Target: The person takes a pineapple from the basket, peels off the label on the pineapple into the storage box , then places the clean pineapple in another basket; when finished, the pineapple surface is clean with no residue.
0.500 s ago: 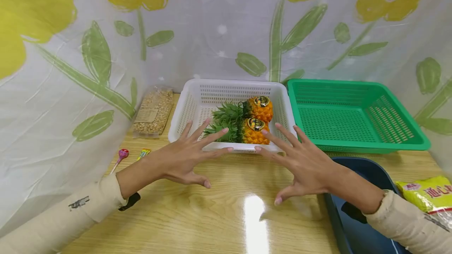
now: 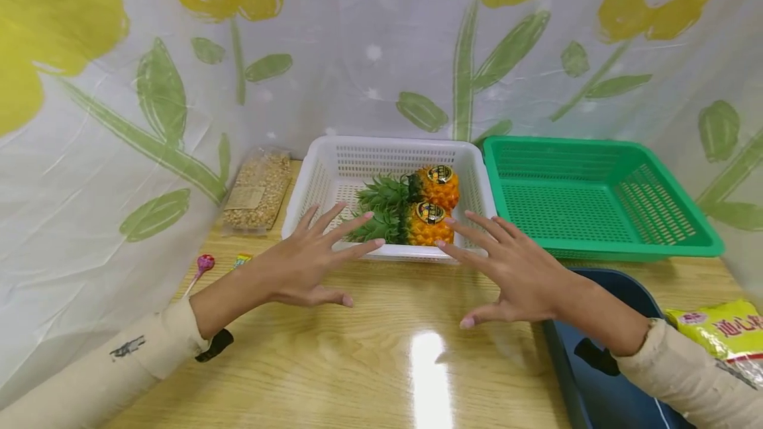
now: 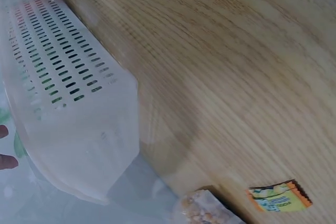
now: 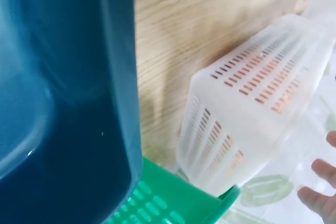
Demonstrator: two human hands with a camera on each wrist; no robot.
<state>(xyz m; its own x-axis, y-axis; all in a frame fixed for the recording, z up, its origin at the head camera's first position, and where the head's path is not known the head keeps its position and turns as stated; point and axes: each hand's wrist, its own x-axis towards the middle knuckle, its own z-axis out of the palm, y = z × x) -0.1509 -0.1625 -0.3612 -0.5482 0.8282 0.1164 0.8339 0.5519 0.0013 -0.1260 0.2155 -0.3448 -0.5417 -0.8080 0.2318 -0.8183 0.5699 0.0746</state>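
Note:
Two small pineapples lie side by side in the white basket (image 2: 411, 252), the nearer one (image 2: 441, 234) and the farther one (image 2: 451, 192), leaves pointing left. Each fruit carries a round dark label. My left hand (image 2: 301, 267) is held over the table by the basket's front left, fingers spread and holding nothing. Across from it, my right hand (image 2: 527, 277) spreads its fingers near the front right rim, its fingertips overlapping the nearer pineapple's edge in the head view. Only fingertips of each hand show in the wrist views, beside the basket.
A green basket (image 2: 596, 250) stands right of the white one. Below it is a dark blue bin (image 2: 563, 363), partly under my right forearm, with a yellow snack bag (image 2: 718, 328) beyond. On the left lie a bag of grains (image 2: 257, 194), a lollipop (image 2: 205, 262) and a small yellow packet (image 3: 280, 196).
Both hands have shifted slightly, the thumbs a little higher in the head view and the left fingertips a little further left. The pineapples and baskets stay in place.

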